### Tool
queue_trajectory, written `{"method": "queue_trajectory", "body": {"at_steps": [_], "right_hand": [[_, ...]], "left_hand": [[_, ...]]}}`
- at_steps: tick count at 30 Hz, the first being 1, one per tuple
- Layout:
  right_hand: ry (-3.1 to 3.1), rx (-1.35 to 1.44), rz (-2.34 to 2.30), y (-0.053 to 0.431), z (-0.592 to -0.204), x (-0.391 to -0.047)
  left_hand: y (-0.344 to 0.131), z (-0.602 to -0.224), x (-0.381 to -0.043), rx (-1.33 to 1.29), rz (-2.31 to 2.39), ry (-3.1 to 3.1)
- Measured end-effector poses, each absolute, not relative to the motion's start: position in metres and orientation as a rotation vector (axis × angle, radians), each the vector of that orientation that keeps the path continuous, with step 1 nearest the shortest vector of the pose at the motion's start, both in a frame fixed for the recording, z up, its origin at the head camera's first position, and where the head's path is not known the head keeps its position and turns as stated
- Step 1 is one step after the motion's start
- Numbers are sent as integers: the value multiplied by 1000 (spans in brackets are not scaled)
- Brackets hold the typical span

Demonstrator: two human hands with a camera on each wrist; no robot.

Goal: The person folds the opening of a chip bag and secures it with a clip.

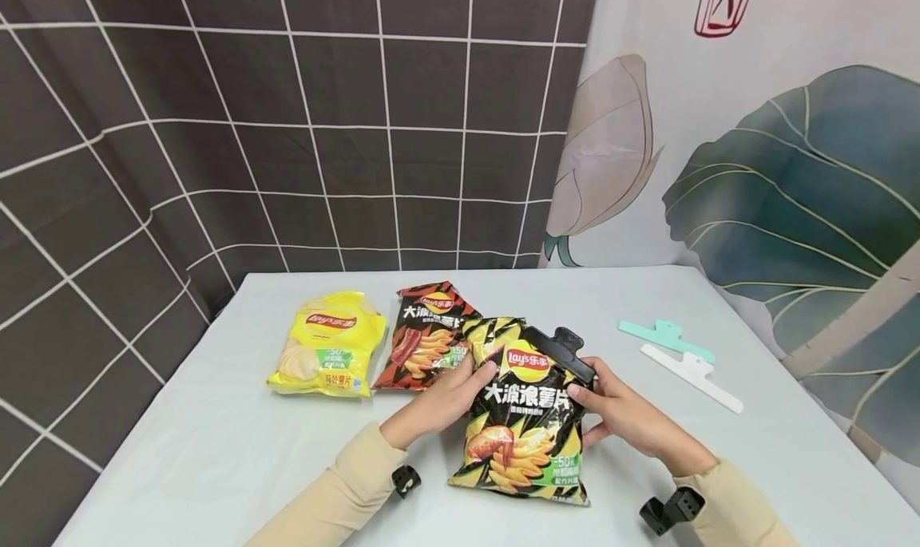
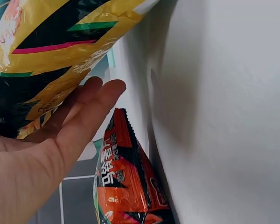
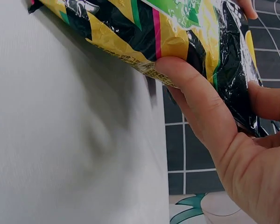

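A black and yellow chip bag (image 1: 528, 427) is held between both hands over the front middle of the table, its front facing up. Across its top right corner sits a black bag clip (image 1: 561, 353). My left hand (image 1: 449, 399) grips the bag's upper left side, thumb on the front and fingers behind, as the left wrist view shows. On the opposite edge my right hand (image 1: 625, 407) holds the bag just below the clip, thumb on the front. In the right wrist view its fingers (image 3: 196, 88) support the bag's underside.
A yellow chip bag (image 1: 327, 347) lies at the back left. Beside it a red and black chip bag (image 1: 427, 335) is partly covered by the held bag. To the right lie a teal bag clip (image 1: 666, 338) and a white bag clip (image 1: 693, 371).
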State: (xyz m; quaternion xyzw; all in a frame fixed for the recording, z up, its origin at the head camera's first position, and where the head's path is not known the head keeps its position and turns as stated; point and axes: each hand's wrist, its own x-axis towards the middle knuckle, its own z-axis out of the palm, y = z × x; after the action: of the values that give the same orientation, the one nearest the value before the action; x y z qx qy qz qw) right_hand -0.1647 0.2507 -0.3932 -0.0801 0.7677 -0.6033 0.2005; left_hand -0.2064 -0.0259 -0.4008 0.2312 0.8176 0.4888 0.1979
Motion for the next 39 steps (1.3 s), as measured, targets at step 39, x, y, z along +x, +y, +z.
{"method": "queue_trajectory", "body": {"at_steps": [39], "right_hand": [[2298,130,-1696,283,-386,-212]], "left_hand": [[23,-401,-228,445,1680,2246]]}}
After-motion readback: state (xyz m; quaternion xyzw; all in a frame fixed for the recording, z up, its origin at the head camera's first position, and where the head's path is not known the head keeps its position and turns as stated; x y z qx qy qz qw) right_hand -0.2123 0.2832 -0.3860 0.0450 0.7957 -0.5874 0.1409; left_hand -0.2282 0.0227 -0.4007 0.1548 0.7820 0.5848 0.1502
